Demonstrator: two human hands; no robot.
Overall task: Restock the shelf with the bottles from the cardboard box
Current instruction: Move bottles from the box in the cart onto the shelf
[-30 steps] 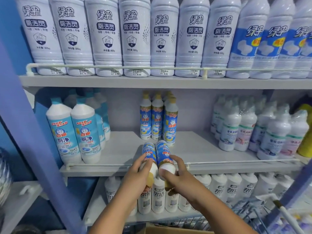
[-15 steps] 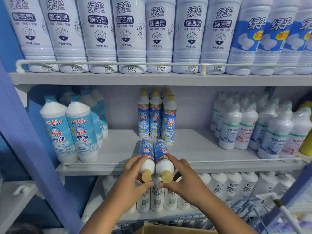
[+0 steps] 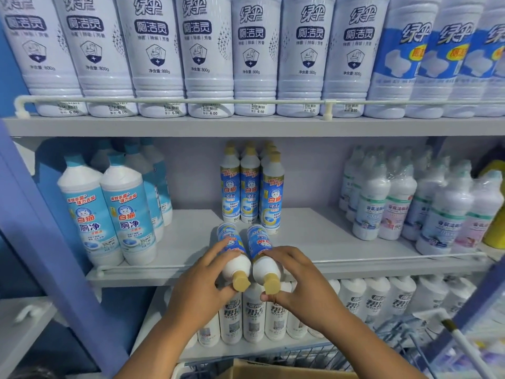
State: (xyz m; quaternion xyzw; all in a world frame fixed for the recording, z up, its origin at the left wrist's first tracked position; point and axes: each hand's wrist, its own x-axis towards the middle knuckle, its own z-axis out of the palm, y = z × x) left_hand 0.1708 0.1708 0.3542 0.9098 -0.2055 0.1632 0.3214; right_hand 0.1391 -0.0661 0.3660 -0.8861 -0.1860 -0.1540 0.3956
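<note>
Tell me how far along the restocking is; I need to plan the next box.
Done: a cluster of gold-capped bottles stands upright mid-shelf. In hand: the left hand and right hand each hold one more bottle, left bottle and right bottle, tilted base-first over the shelf rail. Left: standing both up. The cardboard box barely shows, so what remains inside is unknown.

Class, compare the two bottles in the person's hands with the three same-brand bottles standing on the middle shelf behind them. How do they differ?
The held bottles lie tilted, bases toward the shelf, caps toward the camera; the standing bottles are upright. The held ones are gripped by the left hand and right hand; the others stand untouched. Both share blue labels and tan caps.
</note>
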